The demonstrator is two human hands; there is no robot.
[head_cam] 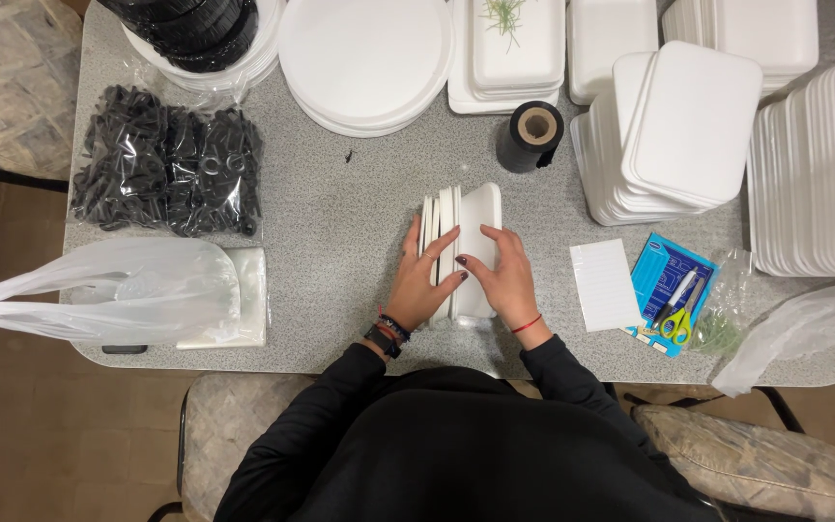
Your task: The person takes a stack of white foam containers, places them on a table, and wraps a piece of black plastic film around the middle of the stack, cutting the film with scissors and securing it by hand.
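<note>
A small stack of white foam trays (464,215) stands on its edge on the grey speckled table (340,232), right in front of me. My left hand (420,278) presses flat against the stack's left side, fingers spread over its near end. On the stack's right side, my right hand (503,278) grips the outermost tray. Both hands clasp the stack between them. A dark watch and bracelets sit on my left wrist, a red string on my right.
Tall stacks of white foam trays (674,130) and lids (814,164) fill the right. Round white plates (364,58), a black tape roll (531,135), bagged black plastic pieces (166,174), a white plastic bag (118,290), a notepad (605,284) and scissors (674,314) surround me.
</note>
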